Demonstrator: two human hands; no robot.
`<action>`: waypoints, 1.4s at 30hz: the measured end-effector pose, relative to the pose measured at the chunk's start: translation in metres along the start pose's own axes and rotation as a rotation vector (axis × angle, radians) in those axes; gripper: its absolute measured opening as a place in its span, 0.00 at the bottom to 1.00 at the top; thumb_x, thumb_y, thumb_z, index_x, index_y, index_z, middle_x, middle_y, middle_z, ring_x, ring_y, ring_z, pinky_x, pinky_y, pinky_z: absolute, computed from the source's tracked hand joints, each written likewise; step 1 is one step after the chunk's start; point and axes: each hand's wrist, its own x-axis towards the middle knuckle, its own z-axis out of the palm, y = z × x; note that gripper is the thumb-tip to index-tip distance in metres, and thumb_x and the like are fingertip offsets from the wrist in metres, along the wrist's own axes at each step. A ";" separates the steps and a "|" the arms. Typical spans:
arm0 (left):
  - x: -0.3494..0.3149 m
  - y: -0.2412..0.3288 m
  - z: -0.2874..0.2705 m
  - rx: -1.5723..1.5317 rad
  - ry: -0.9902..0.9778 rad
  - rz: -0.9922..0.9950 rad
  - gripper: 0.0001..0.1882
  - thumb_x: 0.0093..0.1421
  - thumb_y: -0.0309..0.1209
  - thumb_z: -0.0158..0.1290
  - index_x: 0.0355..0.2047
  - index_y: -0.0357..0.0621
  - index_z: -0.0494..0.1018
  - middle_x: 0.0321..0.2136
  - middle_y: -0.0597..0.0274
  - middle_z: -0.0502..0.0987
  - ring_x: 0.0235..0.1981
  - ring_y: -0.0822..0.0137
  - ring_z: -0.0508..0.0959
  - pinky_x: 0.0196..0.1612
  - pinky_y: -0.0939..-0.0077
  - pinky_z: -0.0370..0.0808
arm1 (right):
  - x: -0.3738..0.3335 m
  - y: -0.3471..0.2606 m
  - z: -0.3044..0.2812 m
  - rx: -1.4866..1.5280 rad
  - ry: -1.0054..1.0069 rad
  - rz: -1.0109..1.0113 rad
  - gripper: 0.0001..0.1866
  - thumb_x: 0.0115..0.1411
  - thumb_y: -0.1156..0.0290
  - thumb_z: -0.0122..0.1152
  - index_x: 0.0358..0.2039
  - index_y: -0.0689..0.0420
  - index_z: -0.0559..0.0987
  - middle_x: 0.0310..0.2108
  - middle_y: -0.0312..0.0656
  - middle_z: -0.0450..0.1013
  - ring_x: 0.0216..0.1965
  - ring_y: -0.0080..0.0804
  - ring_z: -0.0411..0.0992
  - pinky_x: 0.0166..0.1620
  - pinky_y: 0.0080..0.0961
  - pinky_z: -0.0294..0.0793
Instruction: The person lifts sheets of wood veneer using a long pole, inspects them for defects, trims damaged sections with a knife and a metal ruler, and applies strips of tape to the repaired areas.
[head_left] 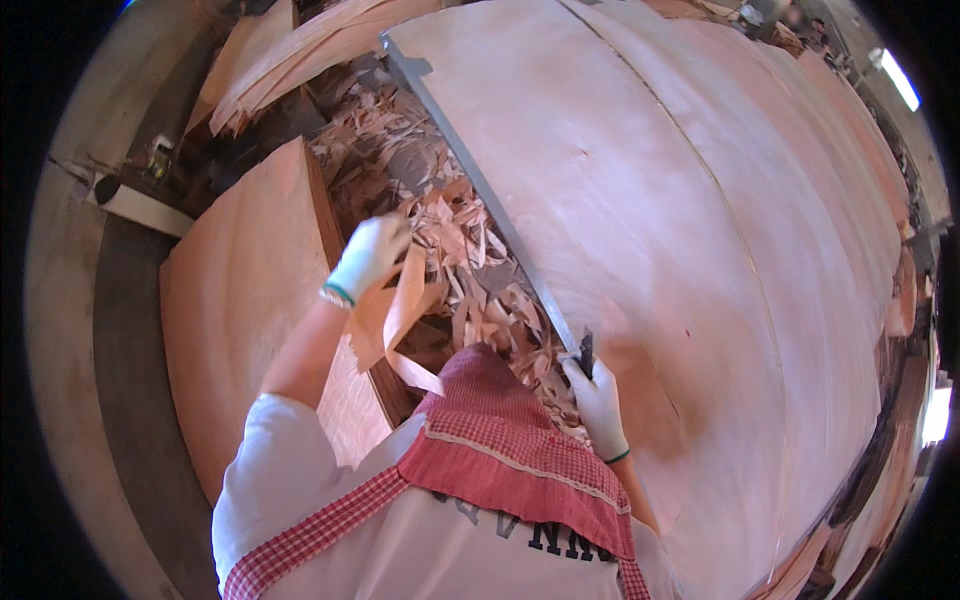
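My left hand (372,258), in a white glove with a green cuff, is closed at the upper end of a pale, curling veneer strip (402,318). Its fingertips are slightly blurred. The strip hangs down toward my red checked apron (510,440). My right hand (597,402), also gloved, grips a dark-handled cutting tool (586,350); its blade does not show clearly. That hand is at the near end of a long grey metal straightedge (480,185). The straightedge lies along the left edge of a large, pale wood veneer sheet (680,220).
Torn veneer scraps (450,225) are heaped between the sheet and a stack of wood panels (250,290) on the left. More veneer sheets (300,60) lie at the far left. A thin dark line (690,150) runs lengthwise across the large sheet.
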 end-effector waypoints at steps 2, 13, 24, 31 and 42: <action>0.049 -0.001 -0.010 -0.357 0.105 -0.337 0.10 0.59 0.30 0.51 0.34 0.34 0.73 0.24 0.45 0.76 0.25 0.52 0.77 0.31 0.65 0.73 | 0.018 -0.009 0.003 0.014 -0.020 0.008 0.08 0.63 0.70 0.55 0.36 0.61 0.79 0.22 0.28 0.69 0.21 0.13 0.62 0.24 0.15 0.61; 0.358 -0.075 0.068 -0.361 0.025 0.172 0.20 0.63 0.40 0.50 0.45 0.34 0.74 0.43 0.42 0.77 0.47 0.46 0.76 0.51 0.60 0.72 | 0.182 -0.073 0.066 -0.107 0.084 -0.087 0.13 0.67 0.66 0.49 0.44 0.61 0.76 0.27 0.35 0.71 0.28 0.21 0.69 0.32 0.18 0.68; 0.833 0.132 0.054 -0.814 0.311 0.390 0.26 0.61 0.45 0.51 0.49 0.34 0.71 0.47 0.38 0.75 0.52 0.45 0.73 0.55 0.58 0.68 | 0.286 -0.216 0.083 0.259 0.481 -0.063 0.16 0.68 0.68 0.47 0.54 0.58 0.70 0.41 0.40 0.76 0.23 0.16 0.66 0.29 0.15 0.68; 0.823 0.161 0.041 -0.966 -0.004 0.407 0.18 0.55 0.39 0.60 0.36 0.34 0.76 0.34 0.51 0.81 0.37 0.60 0.80 0.41 0.70 0.74 | 0.347 -0.287 0.024 0.008 0.611 -0.207 0.16 0.67 0.67 0.50 0.53 0.58 0.71 0.35 0.37 0.76 0.22 0.17 0.67 0.23 0.15 0.66; 0.643 0.067 0.064 -1.306 -1.095 0.248 0.16 0.62 0.31 0.55 0.48 0.37 0.72 0.43 0.60 0.76 0.45 0.71 0.76 0.49 0.75 0.73 | 0.476 -0.516 -0.006 -0.048 0.690 -0.770 0.09 0.65 0.66 0.54 0.37 0.59 0.74 0.26 0.33 0.71 0.24 0.18 0.66 0.26 0.20 0.67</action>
